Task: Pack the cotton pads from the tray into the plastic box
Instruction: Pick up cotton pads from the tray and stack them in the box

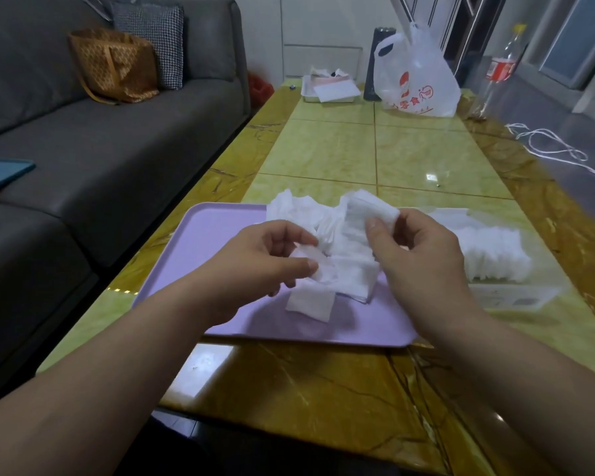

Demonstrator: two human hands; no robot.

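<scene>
Over the lilac tray (220, 235), the right hand (423, 255) pinches a small stack of cotton pads (368, 211) while the left hand (265, 259) grips loose ones, so squaring their edges first should help them slot neatly into the plastic box (516, 298) just beside.

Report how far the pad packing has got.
Done: a row of packed pads stands in the box. In hand: the right hand holds a stack over the tray, and the left hand pinches a pad. Left: a loose pile lies on the tray.
</scene>
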